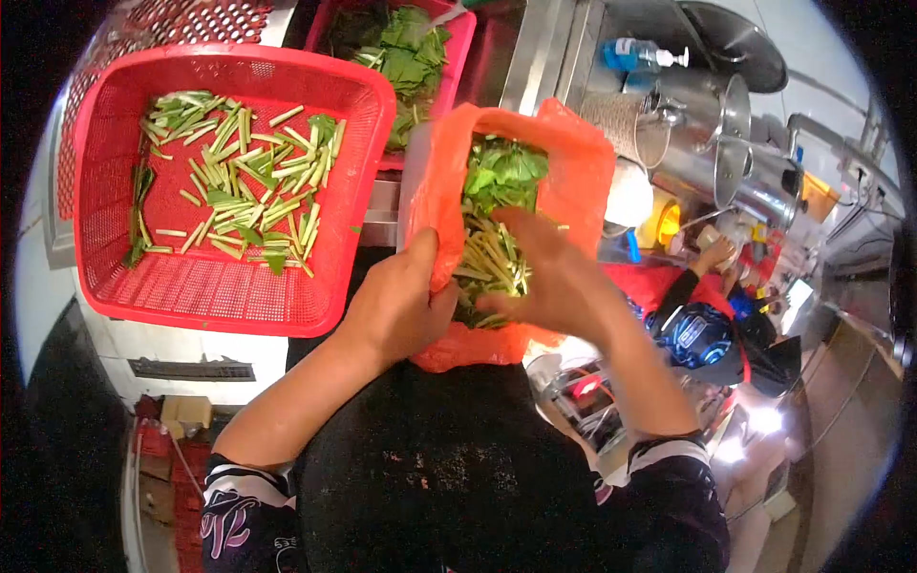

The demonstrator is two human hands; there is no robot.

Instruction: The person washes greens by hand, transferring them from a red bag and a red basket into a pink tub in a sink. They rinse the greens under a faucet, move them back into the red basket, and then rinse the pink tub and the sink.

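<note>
An orange plastic bag [583, 158] lines a tub [416, 172] in front of me, its edges folded out over the rim. Inside lie leafy greens [506, 172] and cut green stems [489, 250]. My left hand [396, 296] grips the near left side of the bag-lined tub, thumb over the rim. Reaching in from the right, my right hand [549, 277] is over the stems with thumb and fingers apart, slightly blurred; its fingertips are at the greens. To the left stands a red plastic basket [234, 72] with cut stems [248, 181] scattered on its bottom.
Behind the tub, a pink basket [458, 57] holds more leaves [411, 57]. Metal pots [702, 105], a pump bottle of blue liquid [635, 55] and a yellow container [659, 224] stand at the right. A person in a dark cap [697, 334] is farther right.
</note>
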